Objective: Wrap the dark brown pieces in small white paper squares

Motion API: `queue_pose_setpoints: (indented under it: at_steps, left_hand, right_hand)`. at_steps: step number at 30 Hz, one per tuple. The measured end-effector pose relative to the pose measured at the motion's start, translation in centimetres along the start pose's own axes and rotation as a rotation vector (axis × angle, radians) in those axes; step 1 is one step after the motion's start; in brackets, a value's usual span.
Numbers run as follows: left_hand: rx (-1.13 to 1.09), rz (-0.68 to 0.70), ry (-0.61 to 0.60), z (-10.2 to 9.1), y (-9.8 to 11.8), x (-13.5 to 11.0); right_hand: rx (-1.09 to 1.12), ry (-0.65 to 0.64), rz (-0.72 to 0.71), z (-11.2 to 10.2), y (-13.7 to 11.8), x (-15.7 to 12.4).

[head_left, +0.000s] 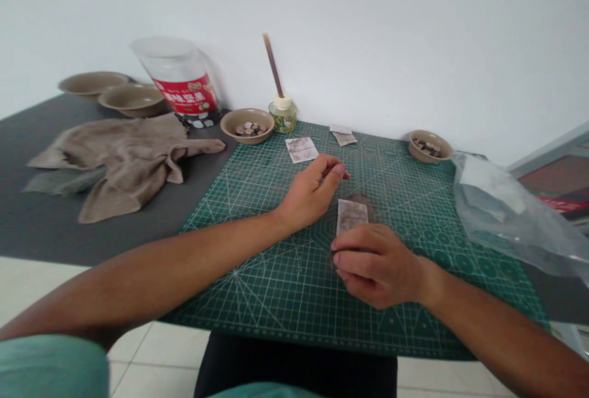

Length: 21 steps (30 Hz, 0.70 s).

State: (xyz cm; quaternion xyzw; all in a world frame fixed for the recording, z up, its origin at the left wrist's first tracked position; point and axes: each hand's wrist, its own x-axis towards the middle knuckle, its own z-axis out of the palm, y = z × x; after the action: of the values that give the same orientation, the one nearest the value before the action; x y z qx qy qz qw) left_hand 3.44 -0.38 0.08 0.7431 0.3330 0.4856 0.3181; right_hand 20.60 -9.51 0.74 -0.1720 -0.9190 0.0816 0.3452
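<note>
On the green cutting mat point(276, 287) lies a small whitish sheet point(352, 216) with brown smudges, and dark dust surrounds it. My right hand point(380, 266) is closed in a pinch at the sheet's lower end; whatever is between the fingertips is hidden. Just beyond the sheet, to its upper left, my left hand point(315, 189) hovers or rests with curled fingers and the thumb against the index finger. Anything in that pinch is too small to make out. A second smudged sheet point(302, 149) lies beyond my left hand, and a folded piece point(344, 135) is farther back.
Bowls of small brown pieces stand at back left point(247, 127) and back right point(429, 146). Beside the left one are a reed diffuser point(283, 113) and a plastic jar point(184, 79). A brown cloth point(133, 159), two more bowls point(133, 100) and a clear bag point(515, 208) flank the mat.
</note>
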Motion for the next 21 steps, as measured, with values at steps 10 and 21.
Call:
queue_pose_setpoints:
  at_steps: [10, 21]
  left_hand:
    - [-0.051, -0.022, -0.074, 0.3, 0.2, -0.3]
    - [0.012, 0.037, -0.124, 0.0, 0.3, -0.6]
  right_hand:
    - [-0.039, -0.179, 0.117, 0.2, -0.4, -0.3]
    - [0.244, 0.091, 0.568, -0.8, 0.7, -0.1]
